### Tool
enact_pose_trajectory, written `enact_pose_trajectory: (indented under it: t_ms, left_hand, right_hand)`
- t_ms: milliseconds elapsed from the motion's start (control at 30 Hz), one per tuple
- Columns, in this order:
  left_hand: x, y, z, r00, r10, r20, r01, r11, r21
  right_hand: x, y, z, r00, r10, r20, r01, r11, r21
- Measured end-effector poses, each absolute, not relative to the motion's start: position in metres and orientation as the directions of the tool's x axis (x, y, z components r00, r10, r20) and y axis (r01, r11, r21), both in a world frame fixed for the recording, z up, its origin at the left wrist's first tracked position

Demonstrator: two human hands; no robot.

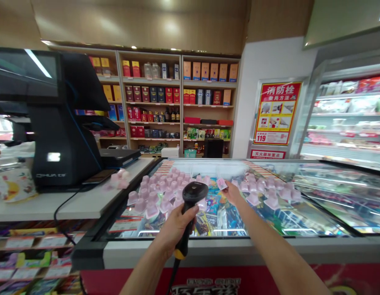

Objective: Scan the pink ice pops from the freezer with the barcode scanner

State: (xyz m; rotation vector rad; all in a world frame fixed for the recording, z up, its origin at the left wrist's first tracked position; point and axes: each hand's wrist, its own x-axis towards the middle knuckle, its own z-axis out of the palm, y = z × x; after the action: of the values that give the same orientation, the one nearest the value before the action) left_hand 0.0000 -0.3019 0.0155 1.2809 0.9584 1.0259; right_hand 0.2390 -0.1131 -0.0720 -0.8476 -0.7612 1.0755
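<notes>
My left hand [176, 225] is wrapped round the handle of a black barcode scanner [192, 192], its cable hanging down past the freezer's front edge. The scanner's head tilts up toward the far side. My right hand [232, 192] pinches a small pink cup [221, 183] over the freezer's glass. Many more pink cups [153, 198] stand crowded on the glass to the left. Another group of pink cups [271, 190] sits right of my right hand. Printing on the held cup is too small to read.
A black checkout terminal [69, 123] stands on the counter [85, 205] at left, with a few pink cups [119, 179] beside it. Colourful packets lie beneath the glass of the chest freezer [239, 246]. Behind are shelves of boxes [153, 94] and a red wall sign [277, 112].
</notes>
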Motion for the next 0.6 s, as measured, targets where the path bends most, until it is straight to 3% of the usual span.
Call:
enact_pose_trajectory:
  t_ms: [100, 333, 500, 600]
  left_hand:
    - [0.005, -0.308, 0.016, 0.328, 0.944, 0.019, -0.066, 0.003, 0.998]
    - [0.017, -0.326, 0.028, 0.374, 0.927, 0.036, -0.042, -0.022, 0.999]
    - [0.022, -0.328, 0.033, 0.377, 0.926, 0.010, -0.040, 0.005, 0.999]
    - [0.023, -0.325, 0.030, 0.349, 0.937, 0.010, -0.054, 0.009, 0.998]
  right_hand:
    - [0.245, -0.127, -0.061, 0.221, 0.975, -0.020, -0.642, 0.130, -0.755]
    - [0.242, -0.143, -0.046, 0.175, 0.984, -0.044, -0.750, 0.104, -0.653]
    - [0.244, -0.142, -0.046, 0.198, 0.980, 0.030, -0.689, 0.161, -0.707]
    - [0.250, -0.142, -0.051, 0.309, 0.942, 0.131, -0.490, 0.276, -0.827]
